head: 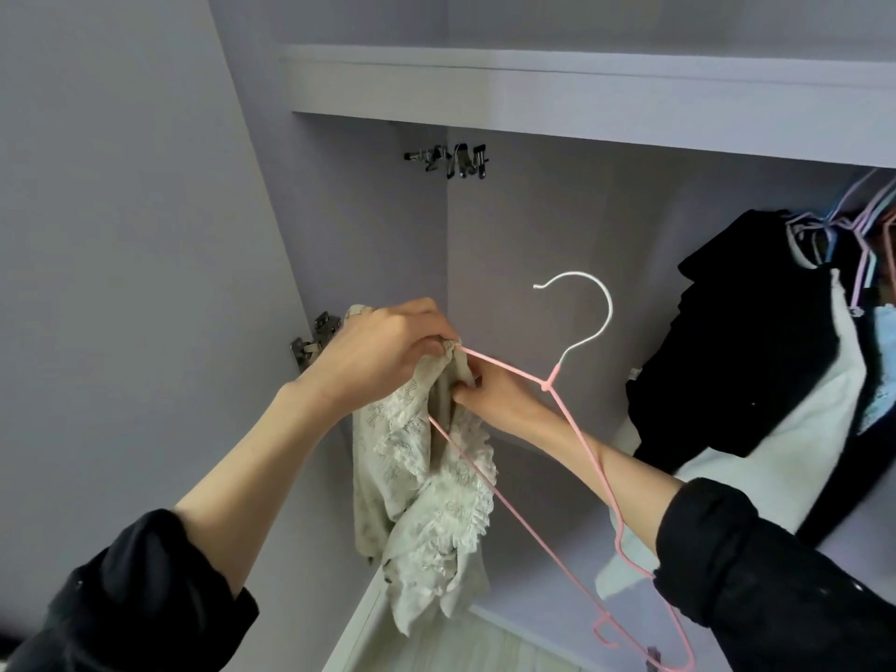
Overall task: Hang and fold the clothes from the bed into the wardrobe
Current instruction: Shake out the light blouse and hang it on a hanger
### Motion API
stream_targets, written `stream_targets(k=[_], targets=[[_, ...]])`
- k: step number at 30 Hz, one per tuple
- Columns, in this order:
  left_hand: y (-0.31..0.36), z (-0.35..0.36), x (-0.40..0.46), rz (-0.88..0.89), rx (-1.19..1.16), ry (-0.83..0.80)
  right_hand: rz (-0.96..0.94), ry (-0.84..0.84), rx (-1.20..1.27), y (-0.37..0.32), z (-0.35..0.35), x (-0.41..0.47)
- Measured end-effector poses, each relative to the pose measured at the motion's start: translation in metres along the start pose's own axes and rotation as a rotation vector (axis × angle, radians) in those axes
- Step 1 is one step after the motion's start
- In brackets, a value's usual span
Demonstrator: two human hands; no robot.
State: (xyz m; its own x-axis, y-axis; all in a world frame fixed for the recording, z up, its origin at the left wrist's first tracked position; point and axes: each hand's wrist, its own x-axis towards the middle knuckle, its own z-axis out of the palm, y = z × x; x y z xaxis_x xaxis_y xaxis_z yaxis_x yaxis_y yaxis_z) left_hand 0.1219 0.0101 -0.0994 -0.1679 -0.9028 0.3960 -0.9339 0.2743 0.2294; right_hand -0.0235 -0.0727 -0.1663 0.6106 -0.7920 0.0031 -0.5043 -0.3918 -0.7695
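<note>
A pink wire hanger (579, 431) with a white hook is held up inside the open wardrobe (533, 235). A cream lace garment (436, 492) hangs from the hanger's left end and droops down. My left hand (383, 356) grips the top of the garment at the hanger's left tip. My right hand (489, 397) pinches the fabric just below, between the hanger's arm and its lower bar. Both forearms are bare, with black sleeves pushed up.
Black and white clothes (756, 361) hang on pastel hangers (853, 230) at the right of the wardrobe. A shelf (582, 94) runs across above. Metal clips (451, 160) hang under it at the back left. A door hinge (315, 339) sits on the left panel.
</note>
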Motion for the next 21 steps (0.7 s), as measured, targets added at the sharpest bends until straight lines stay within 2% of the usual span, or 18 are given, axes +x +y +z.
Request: stream_targets(k=[5, 7, 9, 12, 16, 18, 19, 21], targets=[[-0.014, -0.004, -0.003, -0.11, -0.044, 0.032, 0.036, 0.153, -0.207, 0.022, -0.01, 0.007], [-0.015, -0.007, -0.003, -0.123, -0.049, 0.064, 0.103, 0.105, -0.129, 0.03, -0.017, 0.008], [-0.013, -0.009, -0.003, -0.126, -0.055, 0.073, 0.151, -0.008, 0.031, 0.031, -0.021, 0.005], [-0.015, -0.011, -0.003, -0.142, -0.059, 0.066, 0.188, -0.178, 0.115, 0.034, -0.019, -0.002], [-0.031, -0.01, -0.012, -0.193, -0.037, 0.066, 0.145, -0.176, 0.235, 0.04, -0.033, -0.007], [-0.038, -0.009, -0.016, -0.204, -0.028, 0.057, 0.085, -0.263, 0.173, 0.037, -0.044, -0.011], [-0.039, -0.008, -0.018, -0.207, -0.028, 0.053, 0.043, -0.287, 0.067, 0.036, -0.047, -0.01], [-0.035, -0.007, -0.017, -0.216, -0.017, 0.053, -0.064, -0.212, -0.225, 0.039, -0.049, -0.005]])
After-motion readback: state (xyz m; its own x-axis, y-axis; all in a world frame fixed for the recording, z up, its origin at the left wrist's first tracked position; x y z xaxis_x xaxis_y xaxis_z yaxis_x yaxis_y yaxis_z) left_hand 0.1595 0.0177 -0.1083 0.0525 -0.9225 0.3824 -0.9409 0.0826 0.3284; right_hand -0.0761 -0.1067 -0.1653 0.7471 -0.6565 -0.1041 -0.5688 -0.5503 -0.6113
